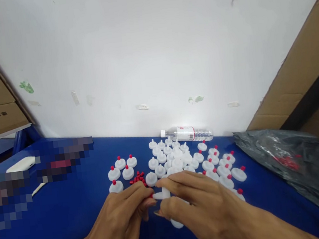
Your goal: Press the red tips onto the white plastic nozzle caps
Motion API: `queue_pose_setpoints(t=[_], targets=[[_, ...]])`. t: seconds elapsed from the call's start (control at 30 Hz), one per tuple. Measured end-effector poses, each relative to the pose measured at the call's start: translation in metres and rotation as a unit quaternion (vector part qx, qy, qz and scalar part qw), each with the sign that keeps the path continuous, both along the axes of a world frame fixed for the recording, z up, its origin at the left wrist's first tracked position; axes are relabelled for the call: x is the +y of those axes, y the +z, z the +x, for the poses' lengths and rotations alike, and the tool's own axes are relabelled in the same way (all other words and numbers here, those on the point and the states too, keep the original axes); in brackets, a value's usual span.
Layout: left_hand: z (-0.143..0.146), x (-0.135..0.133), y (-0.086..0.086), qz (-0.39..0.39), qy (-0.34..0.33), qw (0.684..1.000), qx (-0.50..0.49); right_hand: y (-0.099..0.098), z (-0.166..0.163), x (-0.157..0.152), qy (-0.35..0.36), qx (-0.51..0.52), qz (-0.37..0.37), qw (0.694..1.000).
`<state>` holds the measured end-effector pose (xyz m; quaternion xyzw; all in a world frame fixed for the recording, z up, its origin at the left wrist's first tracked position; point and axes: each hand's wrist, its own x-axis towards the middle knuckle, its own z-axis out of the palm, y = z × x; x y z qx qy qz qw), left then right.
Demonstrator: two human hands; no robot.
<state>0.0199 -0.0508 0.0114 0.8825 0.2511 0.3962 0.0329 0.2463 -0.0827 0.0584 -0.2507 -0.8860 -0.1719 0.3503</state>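
My left hand is closed in a pinch on a small red cap. This cap sits at the tip of a white plastic nozzle lid, turned sideways with its spout toward the left. My right hand grips that lid between thumb and fingers, covering part of it. Just beyond the hands lies a small pile of loose red caps. Behind it, uncapped white nozzle lids stand crowded together. Red-tipped lids stand in a left group and a right group.
A clear plastic bottle lies against the white wall. On the right, a dark plastic bag has red pieces in it. Cardboard rises behind the bag. A white device rests on the blue table at left.
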Motion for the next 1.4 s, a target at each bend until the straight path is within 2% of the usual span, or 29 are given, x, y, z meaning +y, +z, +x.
queue_pose_setpoints(t=[0.17, 0.37, 0.57, 0.73, 0.9, 1.0, 1.13, 1.23, 1.33, 1.4], targets=[[-0.001, -0.003, 0.004, -0.082, -0.034, 0.996, -0.003, 0.000, -0.005, -0.005, -0.002, 0.005, 0.027, 1.000], [-0.005, -0.005, -0.004, -0.153, -0.034, 0.988, 0.006, -0.008, -0.008, -0.007, -0.017, -0.014, 0.090, 0.996], [-0.012, -0.001, -0.010, -0.197, -0.039, 0.978, 0.049, -0.011, -0.007, -0.006, -0.018, -0.030, 0.102, 0.994], [-0.010, 0.001, -0.004, -0.224, -0.052, 0.971, 0.068, -0.008, -0.008, -0.008, -0.019, -0.039, 0.105, 0.994], [-0.012, 0.004, -0.002, -0.289, -0.062, 0.952, 0.082, -0.007, -0.009, -0.010, -0.017, -0.040, 0.109, 0.993], [-0.013, 0.004, 0.000, -0.234, -0.047, 0.968, 0.071, -0.011, -0.009, -0.009, -0.016, -0.042, 0.133, 0.990], [-0.007, 0.004, 0.014, -0.168, -0.039, 0.984, 0.052, -0.015, -0.008, -0.004, -0.007, -0.037, 0.125, 0.991], [0.002, 0.006, 0.023, -0.144, -0.055, 0.988, 0.012, -0.010, -0.003, 0.002, 0.003, -0.021, 0.083, 0.996], [0.006, 0.009, 0.025, -0.163, -0.051, 0.985, -0.021, -0.001, 0.003, 0.005, 0.000, 0.059, -0.087, 0.994], [0.003, 0.013, 0.023, -0.179, -0.038, 0.983, -0.022, 0.003, 0.006, 0.006, -0.019, 0.123, -0.209, 0.970]])
